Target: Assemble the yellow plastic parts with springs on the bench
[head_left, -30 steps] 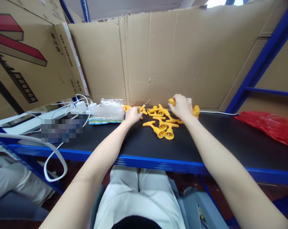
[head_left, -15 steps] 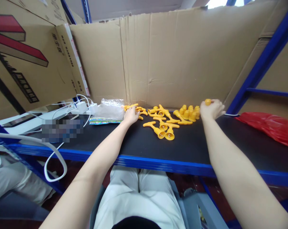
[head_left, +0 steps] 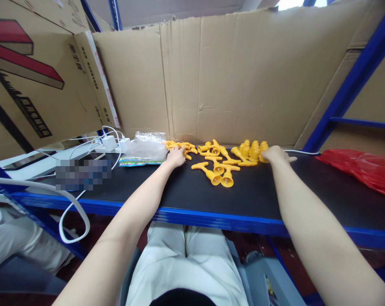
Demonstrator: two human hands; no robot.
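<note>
My left hand (head_left: 176, 158) lies palm down, fingers curled over a pile of yellow T-shaped plastic pieces (head_left: 190, 147). It looks closed on one of them, though the fingers mostly hide it. My right hand (head_left: 278, 154) is lowered at the right end of a cluster of upright yellow bell-shaped pieces (head_left: 254, 150). Its fingers are bent around a yellow piece (head_left: 263, 157) there, mostly hidden, while one finger sticks out to the right. Between my hands lie several loose yellow pieces with a T-shaped handle and a flared cup end (head_left: 212, 176).
Left of the pile lies a stack of clear plastic bags (head_left: 143, 149), with white chargers and cables (head_left: 109, 143) beyond. A red plastic bag (head_left: 360, 168) rests at the far right. Cardboard (head_left: 230, 80) walls the back of the black shelf (head_left: 192, 195), edged by a blue rail (head_left: 211, 217).
My right hand has come down from above the bell-shaped cluster to its right end, bringing the yellow piece it held. My left hand has shifted only slightly within the pile.
</note>
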